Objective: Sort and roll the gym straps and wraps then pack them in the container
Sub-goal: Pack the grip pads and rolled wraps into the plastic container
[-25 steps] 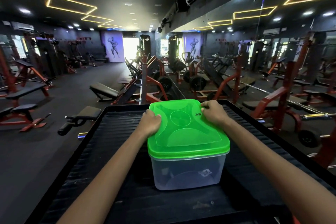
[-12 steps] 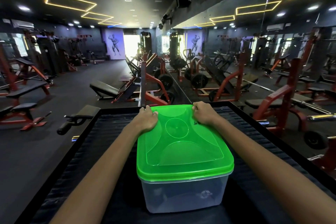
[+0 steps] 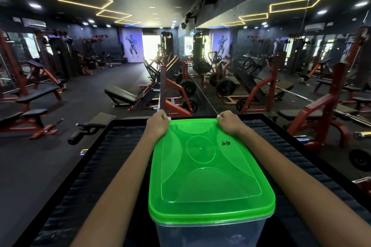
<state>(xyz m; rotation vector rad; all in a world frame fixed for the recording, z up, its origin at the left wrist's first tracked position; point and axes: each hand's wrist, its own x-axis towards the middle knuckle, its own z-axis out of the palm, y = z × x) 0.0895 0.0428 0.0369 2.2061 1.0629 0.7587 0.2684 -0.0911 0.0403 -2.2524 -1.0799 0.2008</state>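
A clear plastic container [image 3: 210, 233] with a green lid [image 3: 208, 168] sits at the 6 o'clock edge of the view on a black ribbed bench [image 3: 112, 158]. Both hands reach to the lid's far edge: the left hand [image 3: 158, 126] at 11 o'clock and the right hand [image 3: 228, 124] at 1 o'clock each have their fingers curled over a far corner, gripping it. The step in hand looks like getting the container open, since the lid is on and no straps or wraps are visible; what lies inside cannot be made out through the wall. The next move likely calls for peeling the far corners upward together while the base stays put.
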